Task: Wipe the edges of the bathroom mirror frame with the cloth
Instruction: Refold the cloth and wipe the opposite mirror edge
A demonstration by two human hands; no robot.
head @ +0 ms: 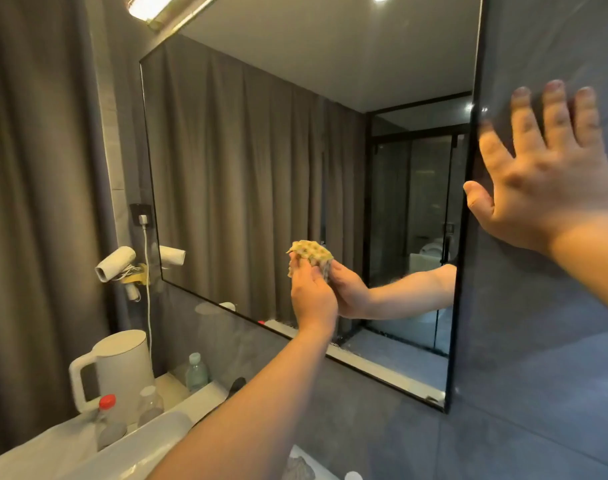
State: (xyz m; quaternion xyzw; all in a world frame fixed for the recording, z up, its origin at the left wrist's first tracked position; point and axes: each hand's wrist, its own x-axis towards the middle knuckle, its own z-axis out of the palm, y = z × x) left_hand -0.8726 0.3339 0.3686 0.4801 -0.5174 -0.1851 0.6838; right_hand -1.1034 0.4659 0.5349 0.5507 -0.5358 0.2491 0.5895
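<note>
Meanwhile, left hand [311,292] pinches the cloth [311,252] against the mirror [261,174]; right hand [545,181] lies flat, fingers [555,112] spread.

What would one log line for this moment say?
left hand: holds cloth on mirror glass | right hand: flat on wall, fingers spread | cloth: above bottom frame edge

The kettle [117,372] stands on the counter [70,441] left of the mirror [261,168], bottles [196,372] beside it.
</note>
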